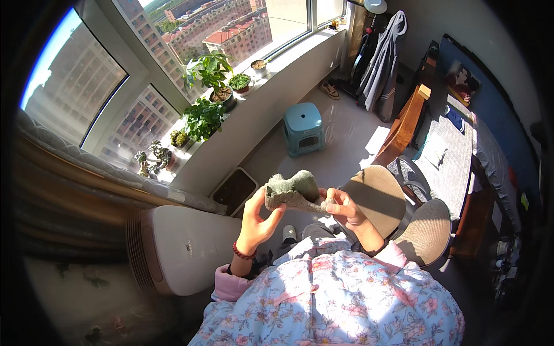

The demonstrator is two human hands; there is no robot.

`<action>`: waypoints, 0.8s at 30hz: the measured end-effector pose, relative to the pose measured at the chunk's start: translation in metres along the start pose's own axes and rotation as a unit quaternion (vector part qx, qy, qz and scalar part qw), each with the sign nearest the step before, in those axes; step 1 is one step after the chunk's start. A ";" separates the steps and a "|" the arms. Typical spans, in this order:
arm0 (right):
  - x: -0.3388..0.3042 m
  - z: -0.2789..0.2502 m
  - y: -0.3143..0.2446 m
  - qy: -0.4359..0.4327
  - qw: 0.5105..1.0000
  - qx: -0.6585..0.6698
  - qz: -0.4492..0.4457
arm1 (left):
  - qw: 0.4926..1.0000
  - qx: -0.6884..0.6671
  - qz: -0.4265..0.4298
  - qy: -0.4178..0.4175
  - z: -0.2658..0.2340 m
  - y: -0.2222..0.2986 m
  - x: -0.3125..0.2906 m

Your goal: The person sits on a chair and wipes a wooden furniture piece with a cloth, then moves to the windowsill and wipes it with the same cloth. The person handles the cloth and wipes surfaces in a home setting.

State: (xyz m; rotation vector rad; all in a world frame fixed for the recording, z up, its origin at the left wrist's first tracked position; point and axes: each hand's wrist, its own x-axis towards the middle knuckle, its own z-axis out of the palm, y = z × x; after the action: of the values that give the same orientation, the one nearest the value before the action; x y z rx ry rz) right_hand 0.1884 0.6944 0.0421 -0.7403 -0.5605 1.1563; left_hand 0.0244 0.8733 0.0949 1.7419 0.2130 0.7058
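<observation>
A grey-green lump that looks like clay (293, 185) is held up in front of my chest in the sunlight. It has a rounded top, a rough front face and a thin strip stretching out to the right. My left hand (258, 220) grips its left side, thumb at the lower front and fingers behind, partly hidden. At the other end, my right hand (348, 210) pinches the tip of the thin strip between thumb and fingers. Red beads circle my left wrist.
A blue stool (304, 128) stands on the floor ahead. Potted plants (203, 118) line the windowsill at left. A white appliance (187, 248) is beside my left arm. To the right are a brown chair (375, 195) and a bed (444, 167).
</observation>
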 end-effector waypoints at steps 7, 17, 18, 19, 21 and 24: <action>0.033 -0.032 -0.002 0.272 0.962 -0.013 0.004 | 0.971 -0.120 -0.098 -0.181 -0.003 -0.048 0.101; 0.088 -0.112 -0.073 0.299 0.927 -0.008 -0.228 | 0.903 -0.233 -0.193 -0.304 0.067 -0.104 0.239; 0.090 -0.117 -0.086 0.303 0.920 -0.045 -0.244 | 0.896 -0.242 -0.202 -0.313 0.073 -0.108 0.249; 0.090 -0.121 -0.099 0.293 0.923 -0.081 -0.235 | 0.898 -0.213 -0.189 -0.335 0.079 -0.110 0.261; 0.092 -0.129 -0.119 0.314 0.912 -0.113 -0.238 | 0.894 -0.216 -0.174 -0.352 0.095 -0.116 0.277; 0.097 -0.149 -0.139 0.357 0.884 -0.153 -0.261 | 0.878 -0.244 -0.175 -0.372 0.121 -0.120 0.296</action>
State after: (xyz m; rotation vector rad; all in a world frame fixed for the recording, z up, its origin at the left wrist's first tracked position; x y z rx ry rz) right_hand 0.4128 0.7223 0.0550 -1.1282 -0.2783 0.2410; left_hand 0.3550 0.9551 0.0691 1.3168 -0.1739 -0.1999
